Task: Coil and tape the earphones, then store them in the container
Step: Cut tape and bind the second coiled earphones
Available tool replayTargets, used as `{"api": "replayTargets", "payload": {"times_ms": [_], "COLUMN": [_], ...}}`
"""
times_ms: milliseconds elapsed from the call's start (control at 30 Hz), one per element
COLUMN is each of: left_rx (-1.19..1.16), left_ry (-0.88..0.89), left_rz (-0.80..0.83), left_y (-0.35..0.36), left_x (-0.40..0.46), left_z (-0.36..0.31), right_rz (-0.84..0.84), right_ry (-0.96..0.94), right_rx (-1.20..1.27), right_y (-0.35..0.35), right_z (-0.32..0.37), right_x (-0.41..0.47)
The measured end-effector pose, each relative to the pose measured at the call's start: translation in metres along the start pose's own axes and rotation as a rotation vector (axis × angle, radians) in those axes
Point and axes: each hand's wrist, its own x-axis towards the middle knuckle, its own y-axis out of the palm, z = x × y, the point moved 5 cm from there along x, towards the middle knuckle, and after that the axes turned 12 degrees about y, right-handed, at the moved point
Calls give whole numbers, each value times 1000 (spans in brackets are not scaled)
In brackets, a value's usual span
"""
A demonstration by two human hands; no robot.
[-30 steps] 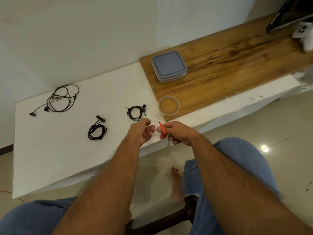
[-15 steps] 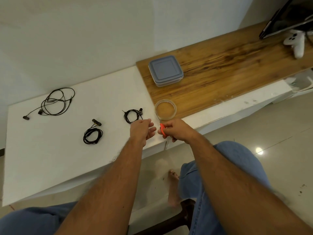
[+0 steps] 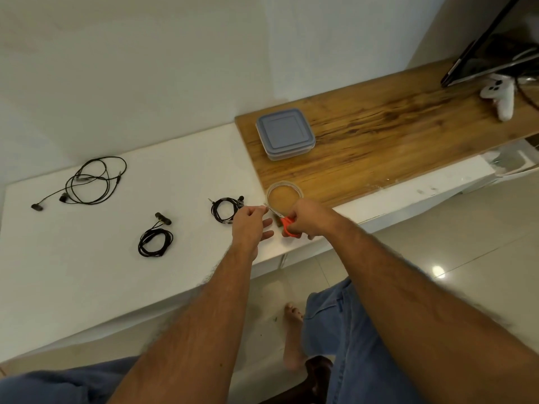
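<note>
I can read no writing. My right hand (image 3: 306, 220) grips orange scissors (image 3: 289, 227) beside the tape roll (image 3: 285, 196); my left hand (image 3: 250, 225) pinches a tape strip. Coiled earphones (image 3: 226, 209) lie at nine o'clock of it, the lidded container (image 3: 284, 134) at twelve on the bench (image 3: 87, 272).

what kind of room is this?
Likely a home living room, used as a makeshift work spot: a white game controller beside a screen on the wooden top, tiled floor, and the person sits barefoot.
</note>
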Motion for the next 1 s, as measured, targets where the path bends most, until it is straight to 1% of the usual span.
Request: {"api": "replayTargets", "payload": {"times_ms": [200,400,500,667,1000], "left_rx": [-23,-47,-54,-145,-205], "left_ry": [-6,-11,-18,-69,-112], "left_rz": [4,-1,-2,8,0], "left_y": [1,2,1,1,-4], "left_x": [0,1,2,0,-2], "left_z": [-1,0,0,3,4], "right_rz": [-179,-287,-292,-267,-310], "right_ry": [-25,-52,-73,-65,-97], "right_rx": [-397,-593,-626,-638,-696], "right_y": [-22,-28,-29,-31,-29], "right_z": [19,29,34,37,42], "right_x": [-5,-2,0,1,-2]}}
